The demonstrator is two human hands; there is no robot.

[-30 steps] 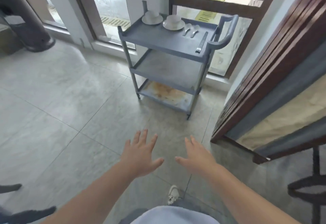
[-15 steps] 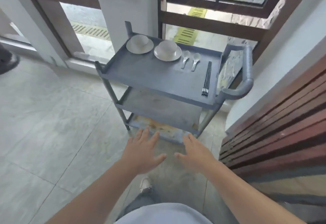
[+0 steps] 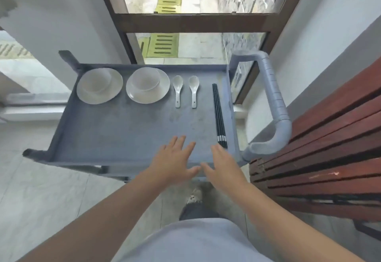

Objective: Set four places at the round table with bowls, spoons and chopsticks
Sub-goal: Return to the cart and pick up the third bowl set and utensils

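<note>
A grey cart's top tray stands right in front of me. At its far side two white bowls sit on white plates, one to the left and one to the right. Two white spoons lie side by side to their right. A bundle of black chopsticks lies along the tray's right edge. My left hand and my right hand hover flat over the near edge, fingers spread, holding nothing. The right fingertips are close to the chopsticks' near ends.
The cart's grey handle curves up on the right. A dark red slatted wooden panel stands close on the right. A wood-framed window and white wall lie behind the cart. Grey tiled floor spreads to the left.
I have walked up to the cart, so it now fills the view. Both hands have come forward from above the floor to over the tray's near edge, still holding nothing.
</note>
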